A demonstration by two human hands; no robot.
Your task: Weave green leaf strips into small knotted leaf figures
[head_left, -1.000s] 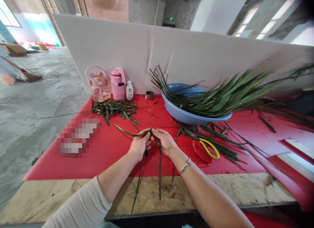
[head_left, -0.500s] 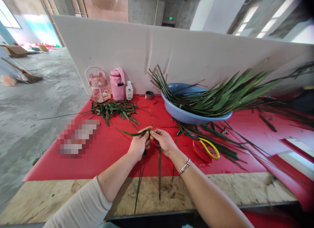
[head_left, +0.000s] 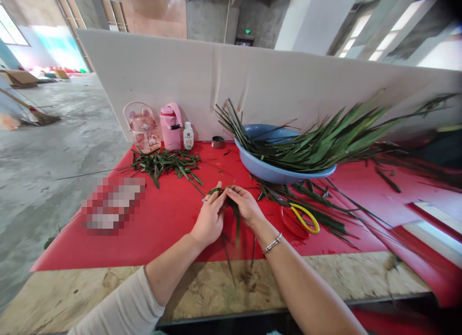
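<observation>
Head view: left hand (head_left: 209,219) and right hand (head_left: 245,207) meet over the red table (head_left: 162,219), fingers pinched closed on a folded green leaf strip (head_left: 231,214) whose ends trail toward the near edge; blue basin (head_left: 270,169) of leaves and yellow-handled scissors (head_left: 305,218) lie to the right.

Left hand (head_left: 208,218) and right hand (head_left: 246,207) meet, fingers pinched (fingertips touching).

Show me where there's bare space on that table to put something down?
Bare red cover lies between the left hand and the leaf scraps. The wooden edge near the person is bare too. It is crowded around the blue basin, its long leaves and the scissors.
</observation>
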